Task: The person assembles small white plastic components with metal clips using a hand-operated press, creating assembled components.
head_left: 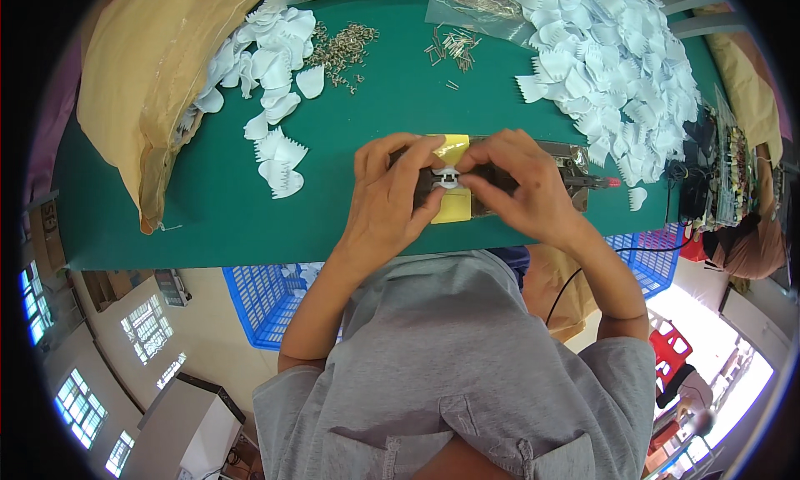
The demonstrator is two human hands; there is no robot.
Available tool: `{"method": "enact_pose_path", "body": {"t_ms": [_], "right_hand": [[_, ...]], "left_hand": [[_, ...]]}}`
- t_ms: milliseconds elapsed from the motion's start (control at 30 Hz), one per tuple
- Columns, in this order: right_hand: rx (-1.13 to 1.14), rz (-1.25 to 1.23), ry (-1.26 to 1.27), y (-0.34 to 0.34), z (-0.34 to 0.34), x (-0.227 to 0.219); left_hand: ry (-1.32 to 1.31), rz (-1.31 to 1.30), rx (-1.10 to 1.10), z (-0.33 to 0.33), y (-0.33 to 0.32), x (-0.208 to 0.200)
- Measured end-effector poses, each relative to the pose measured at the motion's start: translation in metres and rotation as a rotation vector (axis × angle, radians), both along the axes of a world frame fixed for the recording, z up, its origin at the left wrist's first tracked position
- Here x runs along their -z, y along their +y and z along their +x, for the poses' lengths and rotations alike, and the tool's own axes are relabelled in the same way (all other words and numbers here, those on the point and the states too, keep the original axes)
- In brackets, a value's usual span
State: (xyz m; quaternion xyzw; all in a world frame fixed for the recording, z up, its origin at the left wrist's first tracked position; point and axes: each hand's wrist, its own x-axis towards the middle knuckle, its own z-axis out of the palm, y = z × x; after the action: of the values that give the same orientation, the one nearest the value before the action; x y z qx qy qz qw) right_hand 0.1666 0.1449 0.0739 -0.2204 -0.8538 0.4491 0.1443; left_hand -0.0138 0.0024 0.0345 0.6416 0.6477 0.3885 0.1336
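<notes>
A small white plastic piece (447, 178), apparently part of a hair claw clip, sits at a dark bench fixture (492, 203) with a yellow pad (455, 209). My left hand (385, 188) closes on its left side, thumb below and forefinger above. From the right, my right hand (529, 184) pinches at the same piece, its thumb and forefinger close together. A dark slot shows in the piece's middle; the fingers hide its ends. To the fixture's right lies a dark tool with a red tip (612, 182).
Pale toothed clip halves (612, 72) are heaped at the far right, with more (279, 72) spilling from a brown sack (158, 88) at left. Small metal springs (342, 51) and pins (457, 48) lie on the green table (333, 222). Blue baskets (250, 305) stand below its front edge.
</notes>
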Motion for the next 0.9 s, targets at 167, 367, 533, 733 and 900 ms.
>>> {"method": "enact_pose_path", "body": {"t_ms": [167,367,533,733,900], "right_hand": [[-0.076,0.52,0.12,-0.007,0.0,0.014],[0.204,0.045,-0.009,0.024,-0.011,-0.007],[0.129,0.236,-0.18,0.073,-0.05,0.025],[0.085,0.416,-0.386,0.084,-0.073,0.037],[0.039,0.463,-0.304,0.078,-0.067,0.041]], "left_hand": [[-0.141,-0.017,0.025,-0.003,0.002,0.006],[-0.208,-0.005,-0.002,-0.001,0.0,0.022],[-0.258,0.015,0.012,-0.002,0.0,0.03],[-0.223,0.042,0.028,0.0,0.003,0.027],[-0.247,0.033,0.022,-0.002,0.001,0.029]]}}
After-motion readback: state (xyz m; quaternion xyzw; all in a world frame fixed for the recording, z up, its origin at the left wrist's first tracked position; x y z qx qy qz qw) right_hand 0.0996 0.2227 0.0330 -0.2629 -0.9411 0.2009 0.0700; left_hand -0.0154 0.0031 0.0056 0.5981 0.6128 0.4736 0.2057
